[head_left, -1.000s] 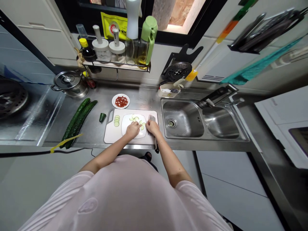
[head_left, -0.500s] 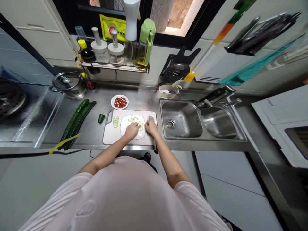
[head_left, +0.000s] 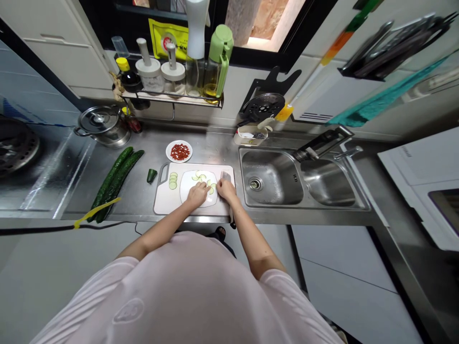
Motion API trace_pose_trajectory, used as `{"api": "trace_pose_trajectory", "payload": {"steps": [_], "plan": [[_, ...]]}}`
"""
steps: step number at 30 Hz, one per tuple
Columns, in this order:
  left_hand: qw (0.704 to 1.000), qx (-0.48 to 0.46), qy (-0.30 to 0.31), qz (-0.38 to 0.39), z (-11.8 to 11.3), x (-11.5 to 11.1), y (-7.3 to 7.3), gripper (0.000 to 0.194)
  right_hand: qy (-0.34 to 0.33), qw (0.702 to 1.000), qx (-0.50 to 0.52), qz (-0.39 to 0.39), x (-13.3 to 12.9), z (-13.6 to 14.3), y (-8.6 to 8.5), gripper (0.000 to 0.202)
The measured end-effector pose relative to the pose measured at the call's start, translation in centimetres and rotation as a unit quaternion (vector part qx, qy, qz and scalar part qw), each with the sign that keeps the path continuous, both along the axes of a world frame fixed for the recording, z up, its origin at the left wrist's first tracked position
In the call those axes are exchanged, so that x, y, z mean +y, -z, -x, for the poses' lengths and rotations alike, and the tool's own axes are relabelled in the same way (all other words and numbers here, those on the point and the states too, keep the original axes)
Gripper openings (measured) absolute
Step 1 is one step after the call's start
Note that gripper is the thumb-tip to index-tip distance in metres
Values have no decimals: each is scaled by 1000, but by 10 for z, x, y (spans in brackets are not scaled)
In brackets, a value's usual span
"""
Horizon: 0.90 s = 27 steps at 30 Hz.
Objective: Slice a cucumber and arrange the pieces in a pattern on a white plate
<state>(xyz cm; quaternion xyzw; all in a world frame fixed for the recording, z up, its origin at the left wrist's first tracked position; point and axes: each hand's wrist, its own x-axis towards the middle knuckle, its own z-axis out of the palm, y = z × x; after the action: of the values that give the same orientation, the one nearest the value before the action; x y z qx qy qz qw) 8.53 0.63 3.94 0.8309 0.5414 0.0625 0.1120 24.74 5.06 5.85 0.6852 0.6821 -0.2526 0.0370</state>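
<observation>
A white plate (head_left: 186,187) lies on the white cutting board (head_left: 165,203), with several thin pale green slices (head_left: 199,177) near its upper part. My left hand (head_left: 197,194) is over the plate, its fingertips together at the slices; what they pinch is too small to make out. My right hand (head_left: 225,188) is closed at the plate's right edge, also on something I cannot make out. Beside and partly beneath it, a knife (head_left: 225,176) lies along the board's right side. A short column of round cucumber slices (head_left: 172,180) rests left of the plate.
Two long cucumbers (head_left: 116,179) and a cucumber end (head_left: 151,175) lie left of the board. Behind it stands a small plate of red pieces (head_left: 180,152). A pot (head_left: 102,125) is back left; a double sink (head_left: 270,179) is on the right.
The whole view has shifted very slightly. Both hands stay at nearly the same places over the plate, with only slight finger movement.
</observation>
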Motion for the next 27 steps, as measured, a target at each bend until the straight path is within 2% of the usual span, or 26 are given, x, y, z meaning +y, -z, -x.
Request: {"api": "trace_pose_trajectory", "payload": {"steps": [18,27], "plan": [[1000,-5,4,0,0,-1,-1,37,8,1000,15,-5,-1,-1,2,29],[999,-27,-26,20,1,1,-3,35,13,1000,4,-5,-8,2,-4,31]]}}
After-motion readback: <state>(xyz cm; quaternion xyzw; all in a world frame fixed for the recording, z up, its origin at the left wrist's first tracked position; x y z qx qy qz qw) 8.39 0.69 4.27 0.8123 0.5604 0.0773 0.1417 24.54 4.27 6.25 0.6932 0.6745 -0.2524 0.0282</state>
